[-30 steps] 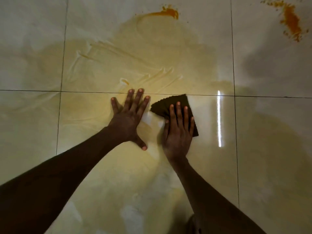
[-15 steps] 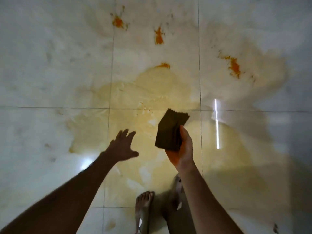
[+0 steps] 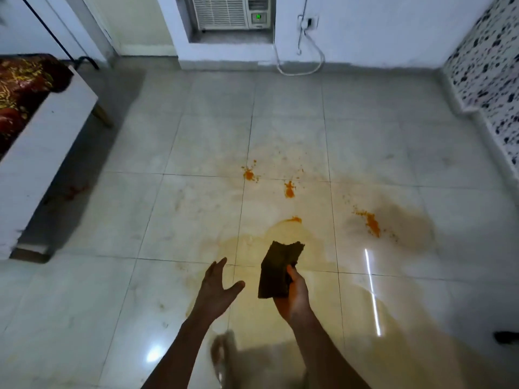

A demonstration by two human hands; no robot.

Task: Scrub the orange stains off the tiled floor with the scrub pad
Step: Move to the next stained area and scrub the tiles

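Fingers of the right hand [image 3: 293,297] pinch the dark rectangular scrub pad [image 3: 278,269] in the air above the glossy pale tiled floor [image 3: 196,209]; the left hand [image 3: 216,287] hangs spread and empty. Wet yellow film [image 3: 252,248] could slip underfoot; thick orange stains [image 3: 372,223] may smear wider.

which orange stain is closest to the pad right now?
The small curved stain just beyond the pad, at the far edge of the yellow smear. The other three stains lie farther off: two up the floor, one to the right.
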